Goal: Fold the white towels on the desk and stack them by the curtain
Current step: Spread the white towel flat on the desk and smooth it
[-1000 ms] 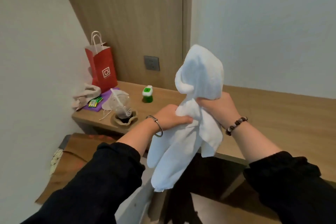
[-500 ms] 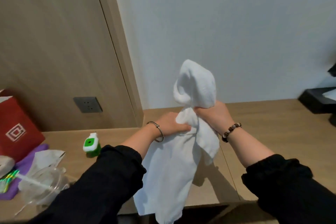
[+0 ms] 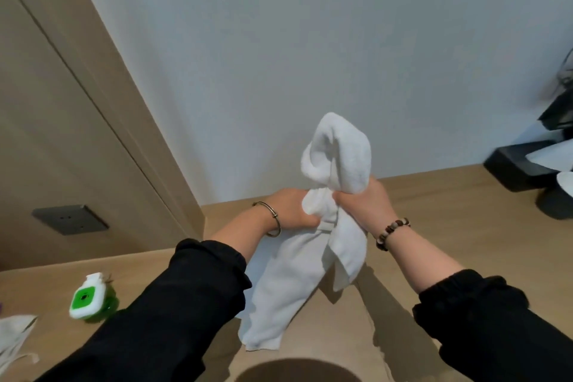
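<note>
Left hand [image 3: 291, 209] and right hand [image 3: 364, 206] meet side by side above the worktop [image 3: 465, 226], near its back edge, each with fingers curled round the gathered middle of a white towel [image 3: 294, 282]. One bunched end loops up above the right hand; the other hangs toward the near edge. A green-capped bottle [image 3: 90, 296] stands toward the left edge.
</note>
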### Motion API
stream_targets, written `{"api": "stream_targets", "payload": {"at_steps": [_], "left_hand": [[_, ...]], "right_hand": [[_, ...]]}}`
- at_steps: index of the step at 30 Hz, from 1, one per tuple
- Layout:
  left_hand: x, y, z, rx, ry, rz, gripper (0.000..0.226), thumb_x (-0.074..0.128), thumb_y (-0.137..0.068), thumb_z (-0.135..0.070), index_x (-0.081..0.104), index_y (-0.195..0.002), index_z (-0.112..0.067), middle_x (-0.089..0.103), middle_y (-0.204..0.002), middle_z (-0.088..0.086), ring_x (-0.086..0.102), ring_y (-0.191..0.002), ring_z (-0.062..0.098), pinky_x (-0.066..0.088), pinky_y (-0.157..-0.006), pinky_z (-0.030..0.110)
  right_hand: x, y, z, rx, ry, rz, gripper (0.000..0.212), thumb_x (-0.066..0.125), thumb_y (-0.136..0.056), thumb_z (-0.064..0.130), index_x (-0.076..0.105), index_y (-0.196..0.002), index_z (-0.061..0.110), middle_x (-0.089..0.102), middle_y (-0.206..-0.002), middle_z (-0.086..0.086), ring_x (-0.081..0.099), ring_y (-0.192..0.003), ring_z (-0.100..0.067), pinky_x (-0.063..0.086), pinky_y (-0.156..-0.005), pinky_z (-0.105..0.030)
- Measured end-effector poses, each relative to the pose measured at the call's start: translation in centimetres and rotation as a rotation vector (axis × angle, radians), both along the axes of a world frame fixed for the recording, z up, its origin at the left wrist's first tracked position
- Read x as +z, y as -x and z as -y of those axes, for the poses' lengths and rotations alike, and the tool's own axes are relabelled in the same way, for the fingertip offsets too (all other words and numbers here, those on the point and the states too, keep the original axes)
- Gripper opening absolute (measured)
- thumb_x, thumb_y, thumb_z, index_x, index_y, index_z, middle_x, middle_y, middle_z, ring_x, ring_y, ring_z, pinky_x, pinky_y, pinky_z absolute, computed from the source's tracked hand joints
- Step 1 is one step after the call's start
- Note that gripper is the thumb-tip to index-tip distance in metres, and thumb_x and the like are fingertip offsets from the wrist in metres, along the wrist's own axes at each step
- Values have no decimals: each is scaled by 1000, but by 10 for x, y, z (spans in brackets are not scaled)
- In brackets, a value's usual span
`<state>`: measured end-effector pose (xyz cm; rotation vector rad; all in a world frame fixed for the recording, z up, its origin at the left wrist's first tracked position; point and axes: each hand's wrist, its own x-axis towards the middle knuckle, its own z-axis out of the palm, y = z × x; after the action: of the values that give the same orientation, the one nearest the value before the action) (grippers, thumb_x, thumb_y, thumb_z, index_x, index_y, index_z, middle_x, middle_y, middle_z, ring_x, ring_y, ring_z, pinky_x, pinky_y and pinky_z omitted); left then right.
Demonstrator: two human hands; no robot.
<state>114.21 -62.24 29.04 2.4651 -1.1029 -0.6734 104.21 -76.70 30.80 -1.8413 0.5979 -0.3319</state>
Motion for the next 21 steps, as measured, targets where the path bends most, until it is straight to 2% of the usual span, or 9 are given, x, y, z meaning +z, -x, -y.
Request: {"api": "stream_targets", "payload": {"at_steps": [3,6,8,11,14,16,17,19,21], "left_hand": [[-7,3,29,17,-29,-8,21,61,-74,-41,50,-91,-37,60,-93,-7,52,-82,16,37,-65,24],[-18,12,71,47,-42,4,32,54,-68,-50,55,-96,-35,66,-102,-6,54,-82,14,40,-69,27],[-26,20,91,79,-46,36,27,50,-66,-52,53,-88,-37,66,-97,-6,56,-81,16,40,-67,27],[-38,45,131,229,-95,47,39,40,-61,-56,56,-88,-33,63,-86,-8,56,-76,19,41,-62,28],[-53,74,163,298,-166,90,33,47,-73,-47,60,-92,-24,66,-87,-2,54,-73,20,34,-55,25],[-60,88,175,374,-227,183,25,52,-79,-37,61,-94,-20,66,-92,2,55,-89,24,36,-64,28],[-63,92,178,423,-268,249,24,52,-80,-33,61,-98,-20,64,-98,3,52,-102,26,38,-74,31],[-70,100,180,537,-333,352,44,53,-80,-24,52,-123,-24,53,-125,3,37,-125,27,30,-101,44],[-78,113,179,666,-315,373,73,53,-81,-19,24,-147,-29,27,-149,4,15,-142,26,15,-112,53]], "right_hand": [[-10,-2,34,57,31,-26,18,69,-73,8,60,-86,16,61,-74,10,56,-56,13,36,-41,-4],[-23,-2,81,130,61,-67,16,70,-73,9,61,-83,16,62,-73,10,55,-55,5,38,-42,-5],[-31,0,105,173,28,-64,14,70,-72,8,63,-83,13,64,-72,8,57,-54,6,40,-43,-7],[-46,11,154,284,-18,-111,8,70,-74,8,65,-78,12,66,-68,6,57,-51,8,41,-42,-9],[-63,27,195,352,-12,-213,9,72,-74,15,65,-78,18,68,-74,5,64,-65,-4,49,-49,-19],[-75,38,218,349,22,-240,15,70,-75,15,64,-88,18,69,-85,3,65,-80,-17,53,-63,-32],[-82,42,229,311,14,-231,24,69,-76,13,62,-98,17,68,-89,4,64,-86,-20,53,-64,-31],[-92,48,244,190,-32,-217,55,65,-79,7,45,-129,16,63,-105,6,61,-97,-22,47,-63,-25],[-101,51,250,141,30,-232,81,60,-82,3,17,-149,18,48,-137,-4,51,-118,-27,48,-83,-33]]}}
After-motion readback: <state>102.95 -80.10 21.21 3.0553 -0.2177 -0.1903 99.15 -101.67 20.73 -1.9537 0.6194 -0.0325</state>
